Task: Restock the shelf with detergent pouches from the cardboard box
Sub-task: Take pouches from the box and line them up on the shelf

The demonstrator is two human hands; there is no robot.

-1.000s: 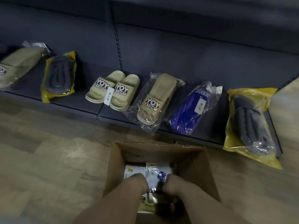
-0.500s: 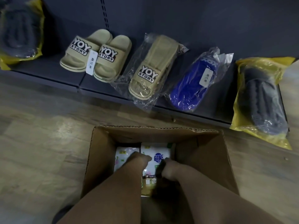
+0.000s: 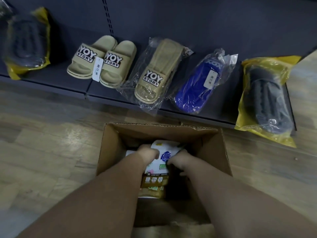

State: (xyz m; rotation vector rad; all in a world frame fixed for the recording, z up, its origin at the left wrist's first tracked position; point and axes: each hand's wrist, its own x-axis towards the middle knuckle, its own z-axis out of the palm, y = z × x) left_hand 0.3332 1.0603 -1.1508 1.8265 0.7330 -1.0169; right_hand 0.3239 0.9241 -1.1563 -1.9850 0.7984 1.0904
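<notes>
The detergent pouch (image 3: 160, 162) now stands higher in the cardboard box (image 3: 212, 152) than half a second ago, its top lifted clear of the neighbouring pouch (image 3: 131, 153). The lift-out seems underway, nothing yet shelved. The left hand (image 3: 147, 152) and right hand (image 3: 178, 161) each have a closed grip on 1 upper corner of it. Its long axis runs from the person toward the shelf (image 3: 72, 78), top pointing shelfward. Bagged slippers (image 3: 157, 71) fill the shelf.
</notes>
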